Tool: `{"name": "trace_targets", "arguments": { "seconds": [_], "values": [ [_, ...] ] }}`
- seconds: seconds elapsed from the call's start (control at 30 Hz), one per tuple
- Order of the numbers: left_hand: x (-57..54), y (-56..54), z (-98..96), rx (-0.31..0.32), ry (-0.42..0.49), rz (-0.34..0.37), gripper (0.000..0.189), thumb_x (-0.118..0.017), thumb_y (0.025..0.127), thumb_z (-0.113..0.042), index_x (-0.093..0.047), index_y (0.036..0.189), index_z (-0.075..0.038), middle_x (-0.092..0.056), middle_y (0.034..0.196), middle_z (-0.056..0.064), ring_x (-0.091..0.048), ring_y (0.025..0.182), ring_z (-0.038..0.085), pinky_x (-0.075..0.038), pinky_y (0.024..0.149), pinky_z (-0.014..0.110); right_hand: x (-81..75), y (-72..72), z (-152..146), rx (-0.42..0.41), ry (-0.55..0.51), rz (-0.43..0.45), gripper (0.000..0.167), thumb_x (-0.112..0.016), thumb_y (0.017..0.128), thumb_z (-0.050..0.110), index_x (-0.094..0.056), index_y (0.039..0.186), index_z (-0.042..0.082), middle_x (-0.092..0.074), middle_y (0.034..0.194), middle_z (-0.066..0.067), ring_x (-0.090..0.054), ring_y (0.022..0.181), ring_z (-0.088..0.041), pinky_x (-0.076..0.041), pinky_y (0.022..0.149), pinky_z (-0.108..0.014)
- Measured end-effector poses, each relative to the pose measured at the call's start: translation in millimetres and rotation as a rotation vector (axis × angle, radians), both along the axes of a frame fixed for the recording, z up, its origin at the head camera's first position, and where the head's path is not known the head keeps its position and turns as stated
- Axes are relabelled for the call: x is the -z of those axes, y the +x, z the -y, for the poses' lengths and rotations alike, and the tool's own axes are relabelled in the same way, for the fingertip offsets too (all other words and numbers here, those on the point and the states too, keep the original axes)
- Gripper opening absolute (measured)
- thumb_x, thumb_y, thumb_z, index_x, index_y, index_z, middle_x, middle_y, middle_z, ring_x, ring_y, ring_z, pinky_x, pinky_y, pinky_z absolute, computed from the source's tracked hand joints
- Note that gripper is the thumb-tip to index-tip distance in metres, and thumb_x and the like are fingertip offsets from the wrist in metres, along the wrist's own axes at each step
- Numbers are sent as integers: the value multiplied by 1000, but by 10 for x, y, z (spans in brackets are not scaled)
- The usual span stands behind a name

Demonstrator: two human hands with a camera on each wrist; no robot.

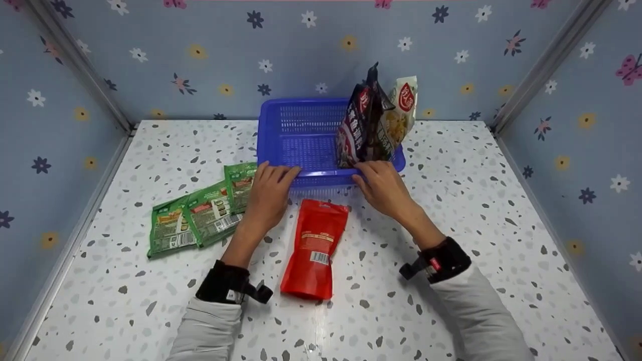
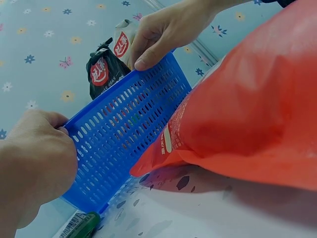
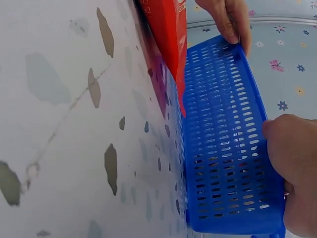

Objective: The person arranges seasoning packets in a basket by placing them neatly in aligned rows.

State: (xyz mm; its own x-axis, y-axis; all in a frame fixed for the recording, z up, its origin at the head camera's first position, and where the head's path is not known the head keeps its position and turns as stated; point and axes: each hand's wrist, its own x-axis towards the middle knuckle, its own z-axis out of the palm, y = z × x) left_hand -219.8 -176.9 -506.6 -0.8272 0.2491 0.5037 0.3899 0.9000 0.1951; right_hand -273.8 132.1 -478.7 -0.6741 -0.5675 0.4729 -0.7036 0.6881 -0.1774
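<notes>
A blue plastic basket (image 1: 321,174) with slotted walls stands at the back of the table. My left hand (image 1: 271,195) grips the left part of its front rim, fingers over the edge. Further right on the same rim, my right hand (image 1: 385,190) holds on with thumb in front. In the left wrist view both hands pinch the top edge of the basket wall (image 2: 124,119). Upright in the basket's right side are a dark snack packet (image 1: 355,125) and a pale one (image 1: 401,113). A red pouch (image 1: 316,245) lies in front of the basket, between my forearms.
Several green packets lie overlapping left of the basket, such as the leftmost green packet (image 1: 173,228); my left hand partly covers the nearest one. Flowered panels (image 1: 321,55) close off the back and both sides of the speckled table (image 1: 501,210).
</notes>
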Motion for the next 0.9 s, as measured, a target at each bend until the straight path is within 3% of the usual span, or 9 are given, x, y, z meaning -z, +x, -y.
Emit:
{"name": "trace_targets", "arguments": {
  "seconds": [0.2,0.43,0.63,0.77,0.9],
  "values": [
    [-17,45,43,11,16,33,55,-60,105,6,-65,157,-10,-75,140,17,-67,134,41,-36,138,61,46,-31,40,-4,-31,-7,33,-63,117,27,-77,130,1,-81,121,-19,-76,114,-41,-57,102,-57],
    [-77,131,41,49,101,62,45,-58,118,-21,-61,162,-10,-68,156,17,-57,154,40,-26,143,63,68,-17,50,-5,-58,10,32,-64,116,26,-78,128,-1,-80,119,-20,-75,112,-41,-55,98,-57],
    [-267,251,-13,86,204,7,48,-63,116,-27,-61,161,-9,-64,162,16,-52,161,40,-27,142,66,66,-11,52,-2,-57,14,32,-63,117,26,-78,128,-1,-80,119,-20,-75,112,-41,-55,98,-56],
    [-413,365,-84,134,223,-34,50,-67,114,-28,-61,160,-9,-62,164,16,-51,161,39,-29,142,65,55,-10,45,1,-63,10,33,-63,117,26,-78,128,-1,-80,118,-20,-74,111,-42,-54,97,-56],
    [-497,519,-159,169,235,-18,54,-70,112,-28,-59,162,-9,-60,165,16,-52,160,38,-31,141,64,68,-11,25,4,-76,-7,32,-65,116,26,-78,127,-2,-80,117,-21,-73,111,-42,-54,95,-56]
  ]
}}
